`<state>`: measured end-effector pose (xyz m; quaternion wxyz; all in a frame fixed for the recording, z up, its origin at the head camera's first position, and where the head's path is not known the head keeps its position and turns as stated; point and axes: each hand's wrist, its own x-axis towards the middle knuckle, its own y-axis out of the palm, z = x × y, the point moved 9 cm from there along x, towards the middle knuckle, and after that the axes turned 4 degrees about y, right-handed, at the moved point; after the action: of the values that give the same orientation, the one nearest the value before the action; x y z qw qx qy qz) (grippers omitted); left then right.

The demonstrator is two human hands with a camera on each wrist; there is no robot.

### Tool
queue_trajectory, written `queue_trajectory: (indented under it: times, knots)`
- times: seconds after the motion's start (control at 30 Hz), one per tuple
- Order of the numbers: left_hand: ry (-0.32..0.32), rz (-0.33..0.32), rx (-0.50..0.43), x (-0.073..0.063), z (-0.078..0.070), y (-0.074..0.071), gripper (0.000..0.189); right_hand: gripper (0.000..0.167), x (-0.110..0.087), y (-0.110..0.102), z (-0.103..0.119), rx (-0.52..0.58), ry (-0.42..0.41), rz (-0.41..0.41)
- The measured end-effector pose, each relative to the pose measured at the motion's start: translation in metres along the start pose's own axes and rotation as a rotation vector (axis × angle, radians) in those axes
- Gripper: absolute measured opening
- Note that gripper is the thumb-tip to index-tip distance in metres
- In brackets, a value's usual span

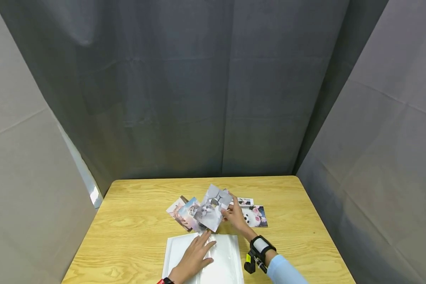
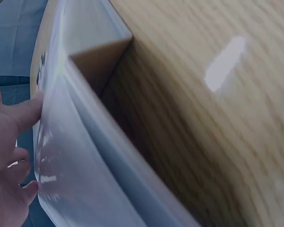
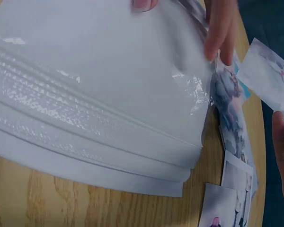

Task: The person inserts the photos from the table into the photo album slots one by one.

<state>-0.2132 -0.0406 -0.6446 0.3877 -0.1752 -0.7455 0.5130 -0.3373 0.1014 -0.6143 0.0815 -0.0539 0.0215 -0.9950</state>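
A white album (image 1: 227, 260) with clear, glossy plastic pages lies open at the front of the table. On its upper middle rests my left hand (image 1: 195, 256), fingers spread and fairly straight. In the left wrist view a fingertip touches the edge of the plastic page (image 2: 80, 161). My right hand (image 1: 235, 218) pinches a grey-and-white photo card (image 1: 210, 219) by its right side, raised just beyond the album. The right wrist view shows this photo card (image 3: 267, 71) tilted, with the thumb against it.
Pinkish and bluish photo cards (image 1: 179, 211) overlap left of the held one. To the right lies a card with a white fluffy animal and pink flowers (image 1: 259, 217), partly under another card (image 1: 246, 201). Grey curtains (image 1: 170, 98) stand behind the wooden table (image 1: 127, 236).
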Motion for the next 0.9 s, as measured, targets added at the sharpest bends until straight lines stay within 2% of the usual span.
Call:
queue_trajectory:
  times: [0.07,0.13,0.2,0.4,0.5,0.6,0.77,0.9]
  knots:
    - [0.024,0.027,0.021,-0.001,-0.001,0.001,0.056,0.061,-0.001,0.002,0.001,0.023,-0.001,0.000]
    - [0.033,0.027,0.021,-0.003,-0.001,0.000,0.055,0.052,-0.005,0.004,0.004,0.038,-0.003,-0.005]
    - [0.041,0.009,0.014,-0.003,-0.001,0.000,0.055,0.045,-0.009,0.005,0.009,0.032,-0.002,-0.011]
    - [0.045,-0.058,0.036,-0.004,0.001,0.002,0.055,0.042,-0.016,0.007,0.016,0.013,-0.013,-0.047]
    - [0.032,-0.069,0.038,-0.005,0.002,0.003,0.055,0.038,-0.017,0.007,0.007,-0.006,0.017,-0.059]
    - [0.019,-0.074,0.021,-0.006,0.003,0.003,0.055,0.036,-0.016,0.006,-0.012,-0.019,0.075,-0.046]
    - [0.003,-0.087,0.007,-0.006,0.003,0.000,0.058,0.050,-0.013,0.000,-0.042,-0.080,0.125,-0.011]
    - [0.017,-0.103,-0.010,-0.006,0.001,-0.004,0.060,0.053,-0.012,-0.007,-0.050,-0.154,0.137,0.001]
